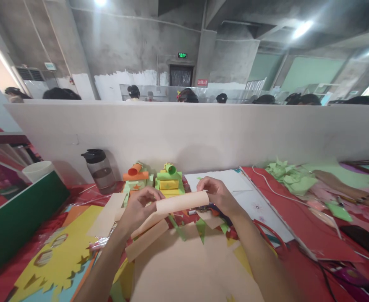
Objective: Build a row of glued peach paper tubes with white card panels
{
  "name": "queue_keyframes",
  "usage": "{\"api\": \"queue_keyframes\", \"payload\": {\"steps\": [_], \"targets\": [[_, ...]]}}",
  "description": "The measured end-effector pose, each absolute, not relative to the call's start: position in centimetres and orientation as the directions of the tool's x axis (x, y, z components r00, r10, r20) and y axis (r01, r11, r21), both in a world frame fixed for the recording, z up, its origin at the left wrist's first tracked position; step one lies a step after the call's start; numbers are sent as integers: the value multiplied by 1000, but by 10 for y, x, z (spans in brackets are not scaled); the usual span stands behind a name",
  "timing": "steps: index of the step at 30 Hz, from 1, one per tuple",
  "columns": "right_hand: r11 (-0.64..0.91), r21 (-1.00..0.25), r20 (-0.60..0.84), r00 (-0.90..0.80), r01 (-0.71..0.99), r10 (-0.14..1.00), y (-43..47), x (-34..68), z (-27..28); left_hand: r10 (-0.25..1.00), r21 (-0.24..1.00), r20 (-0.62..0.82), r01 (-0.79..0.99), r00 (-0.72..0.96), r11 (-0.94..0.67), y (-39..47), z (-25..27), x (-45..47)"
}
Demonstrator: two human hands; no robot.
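Over the large tan sheet (193, 270), left hand (142, 204) fingers pinch one end of a pale paper tube (181, 202) and right hand (218, 193) fingers grip its other end, tube tilted slightly up rightward. Just below, tan paper rolls (147, 240); beyond, an orange-topped paper piece (136, 176) beside a green-and-yellow one (169, 183). Farther left, black-lidded bottle (100, 171), contents too dim to tell; white cup (37, 171) behind a green panel (23, 224), inside unclear.

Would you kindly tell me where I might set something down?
The beige sheet beside the front roll is mostly bare, as is the red patch between white paper and black object. Scraps crowd below the held roll.
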State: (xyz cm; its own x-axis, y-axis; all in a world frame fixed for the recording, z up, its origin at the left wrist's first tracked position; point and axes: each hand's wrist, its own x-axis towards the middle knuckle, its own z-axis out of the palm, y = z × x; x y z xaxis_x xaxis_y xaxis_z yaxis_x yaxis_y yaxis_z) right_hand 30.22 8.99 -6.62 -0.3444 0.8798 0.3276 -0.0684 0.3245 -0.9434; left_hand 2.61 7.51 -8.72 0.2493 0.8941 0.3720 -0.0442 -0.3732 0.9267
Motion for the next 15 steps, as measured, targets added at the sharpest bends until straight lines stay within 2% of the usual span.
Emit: {"api": "queue_keyframes", "payload": {"steps": [5, 11, 15], "targets": [[337, -938, 345, -319, -81, 883, 91, 306, -67, 922, 942, 337, -71, 190, -329, 76, -86, 29], [192, -971, 227, -295, -144, 928, 95, 304, -69, 968, 973, 229, -42, 107, -225, 88, -97, 28], [92, -972, 154, -291, -216, 944, 96, 303, -69, 984, 989, 124, -92, 128, -113, 91, -106, 24]]}}
